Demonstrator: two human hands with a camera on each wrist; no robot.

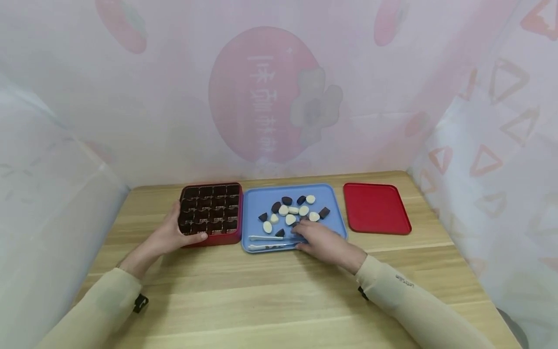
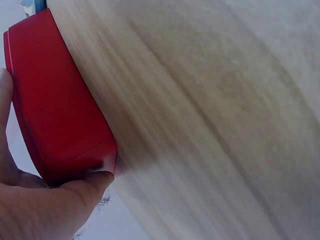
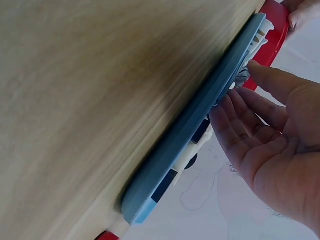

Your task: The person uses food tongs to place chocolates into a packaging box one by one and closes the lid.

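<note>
My left hand (image 1: 167, 235) grips the near left corner of a red box (image 1: 240, 213), thumb along its front and fingers on its left side. A dark brown insert (image 1: 209, 208) with several square compartments sits inside. In the left wrist view the red box (image 2: 60, 95) rests on the wood, thumb against its end. My right hand (image 1: 327, 242) is low over the blue tray (image 1: 257, 198), thumb and fingers around pale-tipped tongs (image 1: 266, 238) lying along its near edge. The right wrist view shows the right hand (image 3: 275, 125) with something greyish between thumb and fingertips, partly hidden.
Several dark and white chocolates (image 1: 284, 210) lie loose on the tray beyond the tongs. To the right is a flat red lid (image 1: 377, 208). The wooden table (image 1: 261, 300) ends at a pale printed curtain (image 1: 174, 121) behind.
</note>
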